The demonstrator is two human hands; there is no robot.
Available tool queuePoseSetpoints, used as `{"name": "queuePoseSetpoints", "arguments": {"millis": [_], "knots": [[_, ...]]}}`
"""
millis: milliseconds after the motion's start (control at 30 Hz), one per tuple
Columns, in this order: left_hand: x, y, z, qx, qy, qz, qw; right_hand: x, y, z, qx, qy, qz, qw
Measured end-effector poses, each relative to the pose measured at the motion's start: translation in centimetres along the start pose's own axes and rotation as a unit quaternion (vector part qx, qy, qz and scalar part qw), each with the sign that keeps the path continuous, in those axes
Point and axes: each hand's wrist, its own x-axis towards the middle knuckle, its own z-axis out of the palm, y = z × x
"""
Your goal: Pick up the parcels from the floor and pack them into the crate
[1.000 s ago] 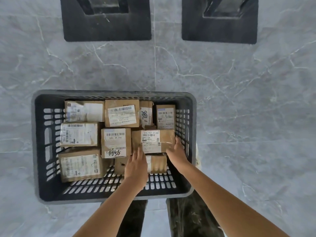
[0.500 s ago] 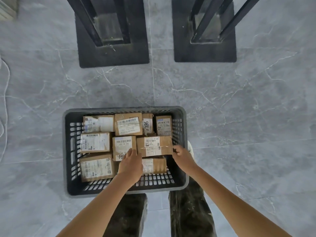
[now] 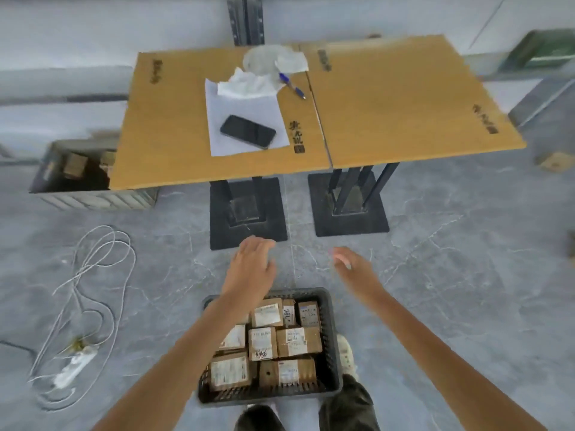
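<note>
The small brown cardboard parcels (image 3: 298, 341) in the grey plastic crate (image 3: 330, 353) look light and stiff, easiest to grip across opposite sides; left hand (image 3: 252, 269) and right hand (image 3: 351, 265) hover empty, fingers loosely spread.

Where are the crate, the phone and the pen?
crate (image 3: 330, 342): head view, right wall.
phone (image 3: 248, 131): head view, middle of the screen.
pen (image 3: 292, 86): head view, middle of the barrel.

The left grip (image 3: 252, 269) and right grip (image 3: 353, 266) hover empty, fingers loose, above a dark grey slatted plastic crate (image 3: 330, 321) packed with brown labelled cardboard parcels (image 3: 298, 341) on the grey marbled floor (image 3: 466, 306).
</note>
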Motion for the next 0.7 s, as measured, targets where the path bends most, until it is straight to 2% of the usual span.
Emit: {"name": "queuePoseSetpoints", "arguments": {"millis": [167,300,367,533,700], "knots": [[-2.4,7.4,-12.6,0.01,0.086,0.066,0.994,-5.9,-11.5,-10.5,0.05,0.104,-0.113,0.987],[-3.4,13.0,-18.4,0.004,0.155,0.129,0.979,-10.5,-16.2,-16.3,0.055,0.178,-0.205,0.961],[-3.4,16.3,-20.2,-0.011,0.165,0.159,0.973,-12.7,-17.3,-19.0,0.064,0.217,-0.23,0.946],[-2.6,23.3,-20.8,-0.051,0.145,0.237,0.959,-16.8,-15.9,-23.6,0.066,0.302,-0.22,0.925],[-1.8,29.6,-17.5,-0.05,0.073,0.298,0.951,-19.6,-10.9,-28.5,0.13,0.378,-0.157,0.903]]}}
